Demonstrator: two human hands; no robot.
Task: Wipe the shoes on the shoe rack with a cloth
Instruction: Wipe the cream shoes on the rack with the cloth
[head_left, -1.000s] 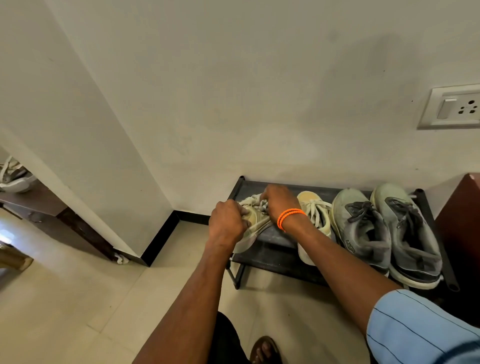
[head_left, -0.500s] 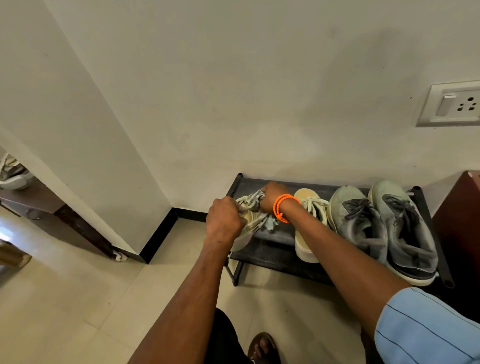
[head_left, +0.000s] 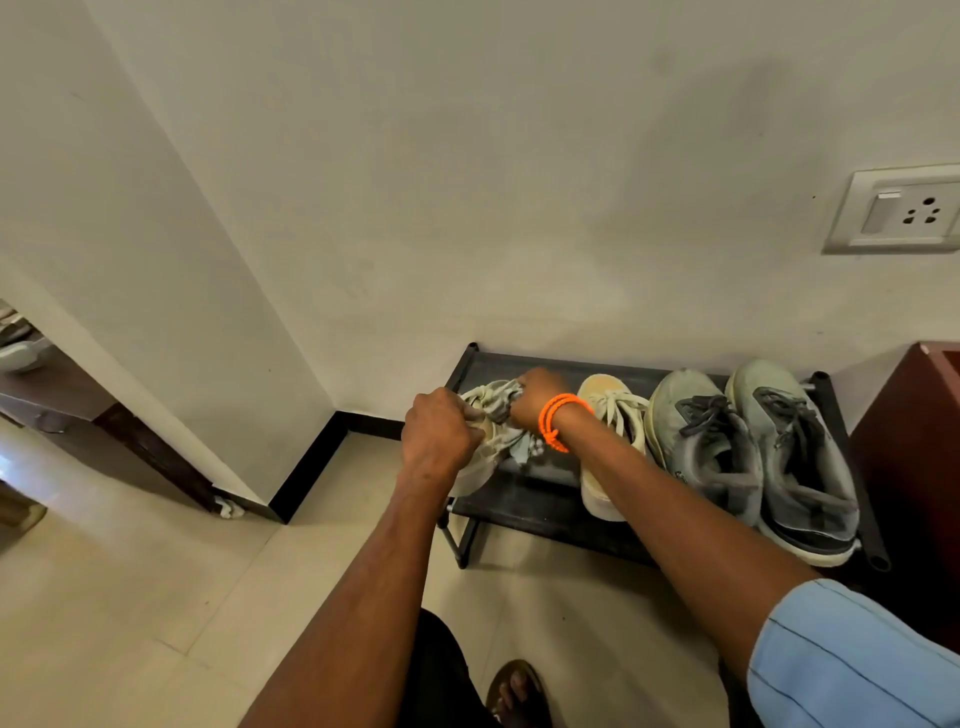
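Shoe (head_left: 480, 447) — toe toward wall, tilted

You see a black rack (head_left: 524, 499), cream shoes (head_left: 608, 415), grey-green sneakers (head_left: 748, 447), an orange wristband (head_left: 558, 421), and a blue pinstriped sleeve (head_left: 857, 654).

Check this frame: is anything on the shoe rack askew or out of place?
Only the shoe being wiped: the leftmost pale shoe is turned at an angle, its heel hanging past the front left corner of the rack, held by the left hand while the right hand rubs it with the cloth. The other three shoes sit straight.
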